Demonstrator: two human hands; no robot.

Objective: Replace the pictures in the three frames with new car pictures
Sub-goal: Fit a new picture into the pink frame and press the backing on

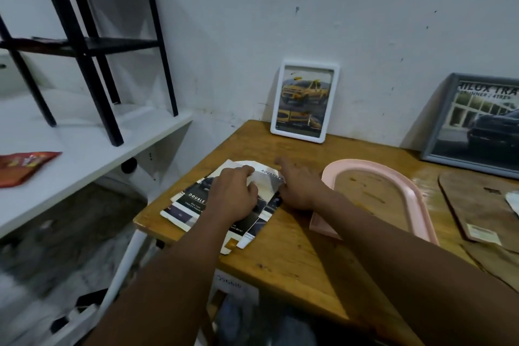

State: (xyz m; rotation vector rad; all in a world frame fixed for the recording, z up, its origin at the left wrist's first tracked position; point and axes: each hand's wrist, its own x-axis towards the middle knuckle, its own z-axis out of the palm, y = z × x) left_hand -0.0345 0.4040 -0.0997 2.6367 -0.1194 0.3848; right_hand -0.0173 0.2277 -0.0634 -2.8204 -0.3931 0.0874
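A pile of cut car pictures [193, 205] lies on the wooden table [295, 255] near its left edge. My left hand [233, 196] lies on the pile, its fingers curled over the edge of the top arch-shaped picture [265, 182]. My right hand [297, 185] rests beside that picture with fingers stretched out, touching its right edge. An empty pink arch-shaped frame [415, 199] lies flat to the right. A white frame [304, 101] with a yellow truck picture leans on the wall. A grey frame [477, 123] with a dark truck picture leans at the far right.
A brown backing board [477, 205] lies at the table's right edge, with a white scrap on it. To the left stands a white shelf [92, 149] carrying a black metal rack [84, 45] and a red snack packet [22, 166].
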